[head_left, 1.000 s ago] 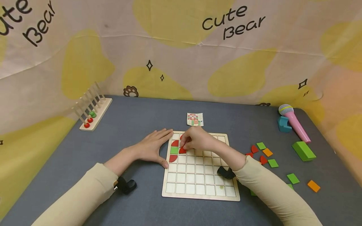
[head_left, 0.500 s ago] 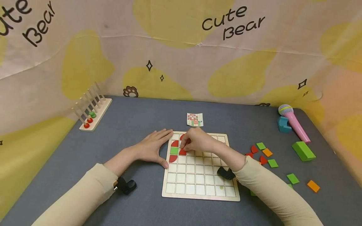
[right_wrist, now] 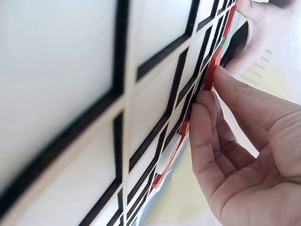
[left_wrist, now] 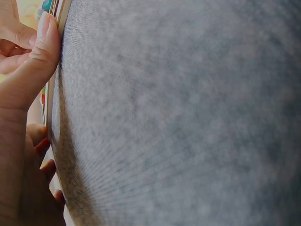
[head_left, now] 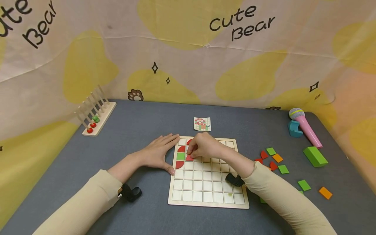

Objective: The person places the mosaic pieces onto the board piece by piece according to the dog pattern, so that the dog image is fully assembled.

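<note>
A wooden grid board (head_left: 208, 206) with white squares lies on the table. My left hand (head_left: 157, 153) rests along its left edge, fingers straight and spread; in the left wrist view the thumb (left_wrist: 40, 61) touches the board's rim. Over the upper left squares, my right hand (head_left: 205, 145) holds a red tile (head_left: 190, 158) between thumb and fingertips. The right wrist view has the thumb on this red tile (right_wrist: 214, 68), low against the grid. Left of it, a green square tile (head_left: 180, 156) sits between two rounded red tiles (head_left: 180, 164). Another red tile is partly hidden behind the right hand.
A small pattern card (head_left: 202, 124) lies beyond the board. To the right are loose red, green and orange tiles (head_left: 277, 158), a green block (head_left: 315, 156), a blue block (head_left: 295, 129) and a pink toy microphone (head_left: 308, 130). A peg rack (head_left: 101, 120) stands left.
The red tile under my right fingers has tipped from a tilted position to lying flatter on its square. Both hands have stayed almost in place.
</note>
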{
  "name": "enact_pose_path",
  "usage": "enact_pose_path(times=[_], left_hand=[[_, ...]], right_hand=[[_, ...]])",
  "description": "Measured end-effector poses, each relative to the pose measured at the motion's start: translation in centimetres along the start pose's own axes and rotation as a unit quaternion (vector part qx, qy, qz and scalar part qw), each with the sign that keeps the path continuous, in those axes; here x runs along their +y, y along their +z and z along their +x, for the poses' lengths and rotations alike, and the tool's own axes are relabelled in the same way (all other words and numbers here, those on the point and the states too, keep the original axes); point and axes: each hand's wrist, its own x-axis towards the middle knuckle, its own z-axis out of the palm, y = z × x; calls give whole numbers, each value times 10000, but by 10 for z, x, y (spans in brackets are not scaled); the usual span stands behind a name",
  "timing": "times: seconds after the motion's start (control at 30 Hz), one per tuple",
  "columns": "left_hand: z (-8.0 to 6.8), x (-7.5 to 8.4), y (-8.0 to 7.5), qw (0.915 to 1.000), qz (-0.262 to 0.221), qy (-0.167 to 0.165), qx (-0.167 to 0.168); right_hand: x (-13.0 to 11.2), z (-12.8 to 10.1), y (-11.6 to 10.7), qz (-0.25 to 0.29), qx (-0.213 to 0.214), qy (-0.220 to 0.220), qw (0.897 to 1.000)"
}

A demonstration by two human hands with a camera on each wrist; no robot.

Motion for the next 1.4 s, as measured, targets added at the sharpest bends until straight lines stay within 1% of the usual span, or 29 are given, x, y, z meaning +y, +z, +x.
enact_pose_path(times=[0.27, 0.43, 0.57, 0.7, 0.8, 0.9, 1.0, 1.1, 1.23, 1.4], left_hand=[[1, 0, 1, 10000, 22, 44, 5], [0, 1, 1, 10000, 13, 49, 28], [1, 1, 2, 10000, -7, 55, 28], [2, 0, 3, 10000, 10, 11, 13], [3, -1, 3, 10000, 20, -21, 11], [3, -2, 3, 10000, 48, -18, 14], [3, -4, 3, 10000, 78, -5, 8], [2, -4, 3, 10000, 51, -55, -34], [2, -4, 3, 10000, 38, -74, -52], [1, -2, 2, 10000, 3, -9, -46]], right_hand=[[2, 1, 1, -144, -20, -69, 9999], [-1, -1, -1, -345, 61, -166, 9992], [-2, -9, -9, -486, 263, -251, 9982], [3, -21, -24, -412, 475, -169, 9979], [13, -33, -39, -241, 621, 61, 9978], [28, -47, -52, -96, 750, 346, 9965], [45, -62, -64, -50, 800, 626, 9948], [63, -76, -73, -83, 768, 768, 9940], [83, -95, -81, -166, 570, 893, 9942], [103, -118, -88, -37, -21, 1088, 9941]])
